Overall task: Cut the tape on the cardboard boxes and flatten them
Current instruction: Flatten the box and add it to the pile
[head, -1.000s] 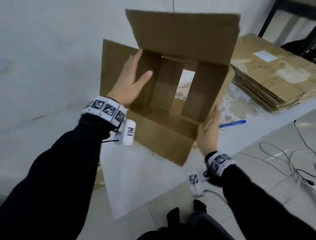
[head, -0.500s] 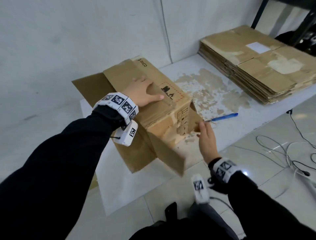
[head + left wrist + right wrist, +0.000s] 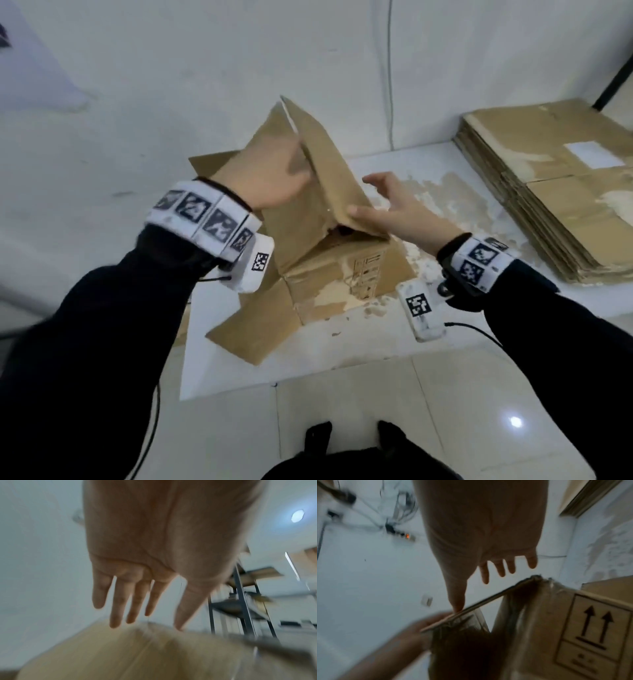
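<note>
The cardboard box (image 3: 329, 274) sits on the white table (image 3: 308, 356) with its lower flaps splayed on the surface and one upper flap (image 3: 329, 178) raised steeply above it. The left hand (image 3: 270, 178) lies against that flap's left face with straight, slightly spread fingers, while the right hand (image 3: 394, 209), fingers straight and loosely apart, touches the flap's lower right edge with its thumb. Right of the box, well apart, lies a stack of flattened boxes (image 3: 555, 192).

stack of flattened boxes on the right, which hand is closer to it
Right. The right hand is at the near edge of the box's raised flap, on the side toward the stack of flattened boxes; the left hand is beyond that flap.
</note>
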